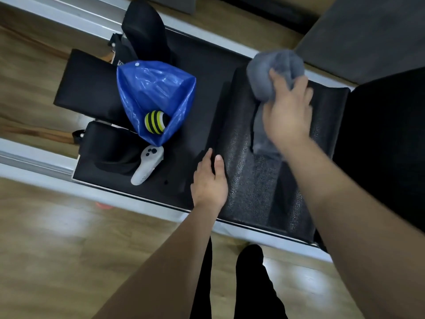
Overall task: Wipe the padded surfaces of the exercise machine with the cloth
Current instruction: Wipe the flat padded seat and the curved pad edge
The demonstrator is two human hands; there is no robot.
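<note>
A black padded carriage [197, 93] of the exercise machine runs across the view between silver rails. On it lies a textured black pad [248, 180], slightly raised. My right hand [287, 116] is shut on a grey cloth [271, 67], bunched at the pad's far end, with a tail of cloth trailing under my wrist. My left hand [209, 180] rests flat on the pad's left edge, fingers apart, holding nothing.
A blue plastic bag [156, 93] with a yellow-and-black striped ball [156, 122] sits on the carriage. A white controller [147, 164] lies beside it. Black shoulder rests [110, 148] and a headrest [89, 86] stand at the left. My legs [248, 284] stand on the wooden floor [69, 249].
</note>
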